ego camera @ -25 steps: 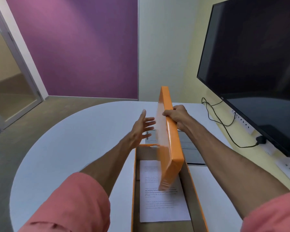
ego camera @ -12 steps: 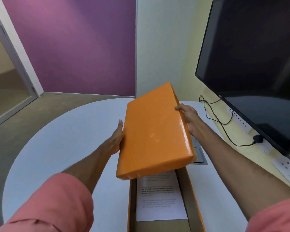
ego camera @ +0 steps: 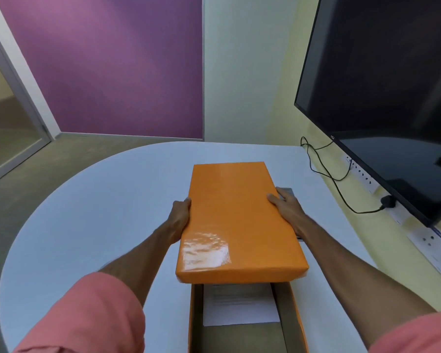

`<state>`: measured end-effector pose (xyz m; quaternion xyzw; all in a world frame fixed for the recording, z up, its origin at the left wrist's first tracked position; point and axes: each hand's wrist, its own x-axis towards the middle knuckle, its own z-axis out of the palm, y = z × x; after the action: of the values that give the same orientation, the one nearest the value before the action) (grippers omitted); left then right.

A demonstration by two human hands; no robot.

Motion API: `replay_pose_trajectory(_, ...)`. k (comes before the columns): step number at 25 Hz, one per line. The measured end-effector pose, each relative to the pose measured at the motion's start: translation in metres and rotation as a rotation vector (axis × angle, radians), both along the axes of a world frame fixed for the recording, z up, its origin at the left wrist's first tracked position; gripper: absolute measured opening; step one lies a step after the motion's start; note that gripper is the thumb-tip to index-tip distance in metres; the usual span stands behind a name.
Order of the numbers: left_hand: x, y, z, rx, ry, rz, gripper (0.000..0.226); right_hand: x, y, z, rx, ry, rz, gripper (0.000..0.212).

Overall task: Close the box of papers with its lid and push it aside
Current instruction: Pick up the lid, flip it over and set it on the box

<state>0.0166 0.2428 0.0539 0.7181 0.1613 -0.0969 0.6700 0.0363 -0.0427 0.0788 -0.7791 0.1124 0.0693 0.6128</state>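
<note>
- Lid (ego camera: 237,220): orange, glossy, top face up, held between both hands above the far part of the box (ego camera: 289,314).
- It covers the box's far end; the near end stays open. The lid's near edge sits above the box walls, tilted slightly, lower right corner jutting past the box's right wall. Not seated.
- Box: orange outside, brown card inside, long axis running away from the person, on the desk (ego camera: 99,212) near its front edge.
- Papers (ego camera: 239,305): white printed sheet flat on the box floor, far part hidden under the lid, near edge showing.
- Left hand (ego camera: 180,215): clamps the lid's left long edge about midway; thumb on the top rim, fingers curled under and out of sight.
- Right hand (ego camera: 287,207): clamps the right long edge at about the same point, thumb lying on the top edge, fingers spread down the side wall.
- Both hands closed on the lid, one per side, palms facing each other, lid pinched between them.
- Salmon sleeves (ego camera: 87,314) rolled up; forearms bare.
- Grey floor plate (ego camera: 287,191) in the desk peeks out beside the right hand, mostly hidden by lid.
- Monitor (ego camera: 392,85) to the right, dark; black cable (ego camera: 326,171) runs to a plug (ego camera: 387,201) on the wall.
</note>
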Motion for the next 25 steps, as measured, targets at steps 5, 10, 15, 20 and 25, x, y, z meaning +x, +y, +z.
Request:
replay_pose_trajectory(5,-0.015,-0.004,-0.035,0.014,0.008,-0.084,0.048,-0.020,-0.008,-0.044,0.063,0.106,0.019,0.051)
replay_pose_trajectory(10,-0.025,-0.010,-0.057,-0.028,0.096,-0.124,0.050,-0.028,-0.013,-0.070,0.076,0.150,0.044,0.047)
replay_pose_trajectory(15,-0.028,-0.017,-0.073,-0.004,0.088,-0.116,0.053,-0.036,-0.016,-0.086,0.100,0.160,0.032,0.046)
replay_pose_trajectory(20,-0.047,-0.020,-0.083,-0.036,0.030,-0.129,0.053,-0.050,-0.019,-0.094,0.119,0.140,0.033,0.048)
replay_pose_trajectory(25,-0.066,-0.023,-0.090,-0.017,-0.034,-0.155,0.052,-0.068,-0.023,-0.099,0.115,0.181,0.024,0.060)
